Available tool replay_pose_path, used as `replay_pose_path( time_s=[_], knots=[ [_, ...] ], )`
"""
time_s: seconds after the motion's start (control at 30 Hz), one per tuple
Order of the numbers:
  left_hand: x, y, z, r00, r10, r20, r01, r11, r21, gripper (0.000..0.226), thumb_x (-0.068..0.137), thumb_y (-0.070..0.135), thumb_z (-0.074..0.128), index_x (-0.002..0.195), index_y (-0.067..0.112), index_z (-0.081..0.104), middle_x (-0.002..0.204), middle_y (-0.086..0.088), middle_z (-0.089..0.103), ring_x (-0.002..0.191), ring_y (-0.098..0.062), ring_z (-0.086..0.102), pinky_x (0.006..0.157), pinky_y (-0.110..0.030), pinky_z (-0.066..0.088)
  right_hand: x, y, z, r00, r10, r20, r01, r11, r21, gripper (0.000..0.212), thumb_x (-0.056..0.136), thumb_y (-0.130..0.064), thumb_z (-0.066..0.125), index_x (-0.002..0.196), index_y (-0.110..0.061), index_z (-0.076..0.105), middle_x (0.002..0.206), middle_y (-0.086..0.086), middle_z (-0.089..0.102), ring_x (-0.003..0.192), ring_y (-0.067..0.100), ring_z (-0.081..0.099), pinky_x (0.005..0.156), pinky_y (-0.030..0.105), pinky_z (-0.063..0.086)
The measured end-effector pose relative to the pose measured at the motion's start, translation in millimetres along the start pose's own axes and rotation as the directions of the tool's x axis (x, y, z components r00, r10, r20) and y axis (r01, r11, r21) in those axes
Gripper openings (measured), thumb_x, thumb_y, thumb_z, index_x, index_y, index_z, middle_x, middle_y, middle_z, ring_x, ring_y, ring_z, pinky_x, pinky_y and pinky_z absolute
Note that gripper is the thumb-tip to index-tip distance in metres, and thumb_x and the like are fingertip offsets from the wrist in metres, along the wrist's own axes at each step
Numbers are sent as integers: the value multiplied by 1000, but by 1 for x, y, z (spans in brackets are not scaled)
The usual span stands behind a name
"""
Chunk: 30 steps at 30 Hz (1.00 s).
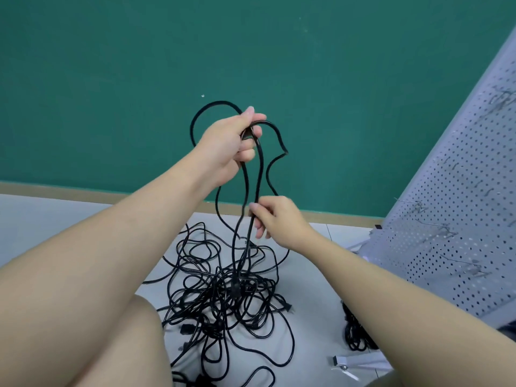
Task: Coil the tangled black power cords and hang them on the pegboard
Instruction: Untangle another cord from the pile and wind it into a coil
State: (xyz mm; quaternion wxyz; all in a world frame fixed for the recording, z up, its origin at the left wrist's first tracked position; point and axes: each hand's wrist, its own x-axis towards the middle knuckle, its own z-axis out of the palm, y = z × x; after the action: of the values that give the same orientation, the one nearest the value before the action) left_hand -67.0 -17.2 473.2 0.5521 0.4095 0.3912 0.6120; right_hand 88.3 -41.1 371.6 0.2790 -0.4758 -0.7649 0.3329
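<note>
Overhead, a pale grey floor [307, 275] is seen, smooth and matte, met at the far edge by a tan baseboard [83, 191]. Behind it a flat teal wall [251, 51] fills the upper half of the view.

A tangle [223, 297] of black power cords is spread on the floor at centre, loops overlapping so that single cords cannot be told apart. At least one plug [373, 308] is visible at its right edge. A smaller dark bundle [354, 333] lies on the floor to the right, partly hidden by the right forearm; whether it is coiled cannot be told.

One cord [261, 174] is raised out of the tangle. Its upper loops are gripped in the left hand [229, 143], fingers curled round the strands, with one loop arching above the fist and another bulging to the right. Lower down, a strand is pinched by the right hand [276, 219] between thumb and fingers, above the tangle.

A grey pegboard [460, 219] is seen at right, tilted in view, with several metal hooks [446, 230] on it; no cord is seen on them. A bare knee [134, 331] is visible at lower left, just beside the tangle.
</note>
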Motion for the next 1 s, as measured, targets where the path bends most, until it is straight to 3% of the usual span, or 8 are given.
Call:
replay_pose_path(
  time_s=[0.17, 0.3, 0.37, 0.43, 0.5, 0.67, 0.8, 1.0],
  knots=[
    [-1, 7, -26, 997, 8, -82, 25, 915, 402, 68, 90, 79, 49, 116, 18, 67, 101, 10, 79, 47, -11, 14, 49, -29, 8, 12, -47, -49, 920, -94, -379, 195, 952, 235, 36, 107, -25, 50, 74, -18, 60, 43, -3, 52, 45, 22, 54, 50, 24, 38],
    [-20, -20, -25, 955, -173, 240, -25, 762, 647, 48, 93, 62, 60, 118, 22, 73, 107, 9, 78, 44, -8, 22, 41, -20, 18, 13, -73, -72, 885, -70, -461, 272, 880, 389, 36, 110, -22, 46, 77, -12, 55, 47, -9, 35, 40, 14, 49, 47, 25, 35],
    [-30, -35, -23, 877, -253, 409, -182, 612, 769, 30, 91, 49, 72, 111, 28, 78, 102, 15, 78, 55, -5, 53, 59, -17, 50, 15, -75, -79, 871, -18, -491, 288, 828, 481, 37, 111, -22, 46, 76, -12, 55, 51, -6, 31, 40, 13, 43, 46, 24, 33],
    [-36, -45, -24, 800, -354, 485, -298, 466, 833, 28, 89, 56, 69, 104, 36, 79, 104, 19, 77, 86, -18, 65, 101, -52, 54, 16, -72, -87, 864, 19, -503, 298, 785, 543, 36, 110, -25, 48, 77, -12, 56, 56, -3, 31, 43, 14, 39, 48, 24, 32],
    [-38, -48, -28, 772, -396, 497, -323, 428, 844, 29, 90, 58, 64, 101, 36, 79, 102, 18, 77, 89, -31, 63, 104, -69, 42, 17, -66, -89, 876, 49, -480, 281, 757, 590, 34, 110, -27, 48, 82, -12, 59, 58, -2, 34, 46, 15, 40, 50, 25, 34],
    [-33, -44, -25, 882, -131, 454, -310, 564, 766, 22, 101, 30, 64, 91, 16, 78, 79, 12, 77, 57, -24, 51, 59, -37, 40, 13, -52, -85, 963, 182, -199, 34, 650, 759, 27, 111, -30, 43, 104, -10, 61, 63, -2, 51, 53, 14, 50, 51, 26, 39],
    [-17, -33, -14, 974, 50, 219, -162, 834, 527, 19, 103, 21, 61, 95, 9, 75, 79, 0, 78, 47, -11, 24, 44, -22, 18, -7, -29, -63, 987, 149, 53, -157, 893, 422, 11, 102, -10, 58, 110, -4, 62, 68, 4, 61, 63, 21, 62, 56, 30, 50],
    [-5, -16, 7, 991, 104, 86, -122, 962, 243, 18, 104, 21, 59, 96, 9, 70, 86, -9, 77, 44, -8, 20, 41, -19, 19, -14, -2, -31, 989, 142, -28, -137, 980, 147, 90, 91, -34, 77, 160, -37, 19, 113, -2, 72, 89, 26, 76, 84, 50, 63]
  ],
)
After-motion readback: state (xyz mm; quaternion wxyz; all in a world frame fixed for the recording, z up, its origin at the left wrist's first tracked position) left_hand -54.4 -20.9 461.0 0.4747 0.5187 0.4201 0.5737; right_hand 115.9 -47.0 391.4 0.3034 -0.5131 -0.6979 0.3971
